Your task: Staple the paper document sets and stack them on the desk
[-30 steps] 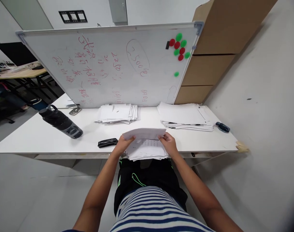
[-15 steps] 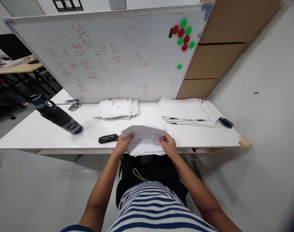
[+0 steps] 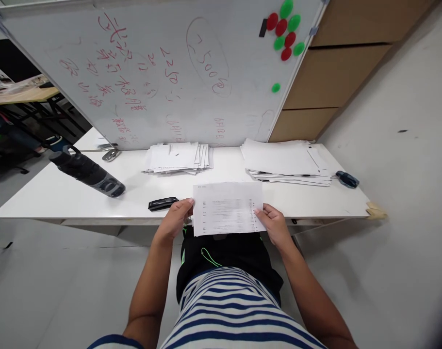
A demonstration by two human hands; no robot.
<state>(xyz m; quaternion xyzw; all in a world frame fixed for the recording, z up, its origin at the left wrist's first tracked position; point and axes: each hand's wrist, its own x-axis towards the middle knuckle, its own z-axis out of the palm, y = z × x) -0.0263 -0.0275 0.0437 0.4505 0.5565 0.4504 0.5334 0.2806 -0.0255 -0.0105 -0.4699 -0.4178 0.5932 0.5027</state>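
Observation:
A printed sheet of paper [image 3: 226,213] is stretched out between my two hands, above the table's front edge. My left hand [image 3: 177,216] is closed on its left edge, the thumb near the upper corner. On the right edge, my right hand [image 3: 273,222] pinches the sheet, with the thumb on the printed face. The pile of papers seen before is mostly hidden behind this sheet. A black stapler [image 3: 163,203] lies just beyond my left hand.
On the white table [image 3: 140,186] stand a dark bottle [image 3: 91,174] and two paper stacks, one in the middle [image 3: 175,157] and one at right [image 3: 279,157]. A computer mouse [image 3: 110,154] lies left; a dark blue stapler-like object [image 3: 347,179] lies right. The whiteboard [image 3: 162,72] rises behind.
The sheet was curled up over the pile; now it is held flat and lower, covering the pile. My hands have moved apart, the right one outward. The view has shifted slightly.

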